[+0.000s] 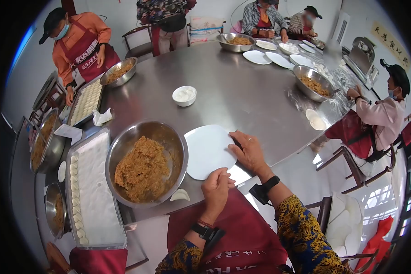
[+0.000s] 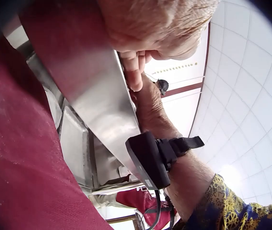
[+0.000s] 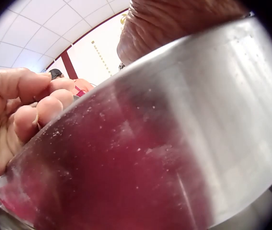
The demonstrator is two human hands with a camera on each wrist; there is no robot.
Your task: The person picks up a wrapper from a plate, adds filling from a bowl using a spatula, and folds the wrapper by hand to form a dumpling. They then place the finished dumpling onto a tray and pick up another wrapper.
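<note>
A white plate (image 1: 210, 153) lies on the steel table in front of me. My right hand (image 1: 249, 153) rests at the plate's right rim, its fingers extended over the tabletop. Below the plate, by the table's front edge, my left hand (image 1: 216, 189) holds nothing; its loosely curled fingers (image 3: 49, 108) show in the right wrist view. A large steel bowl (image 1: 180, 171) with brown minced filling (image 1: 141, 171) stands left of the plate. Between bowl and left hand lies a white dumpling (image 1: 180, 195).
A floured tray (image 1: 96, 192) with a row of dumplings sits left of the bowl. Farther off are a small white bowl (image 1: 184, 97), a fuller tray (image 1: 86, 102) and more filling bowls (image 1: 313, 84). Several people in aprons stand or sit round the table.
</note>
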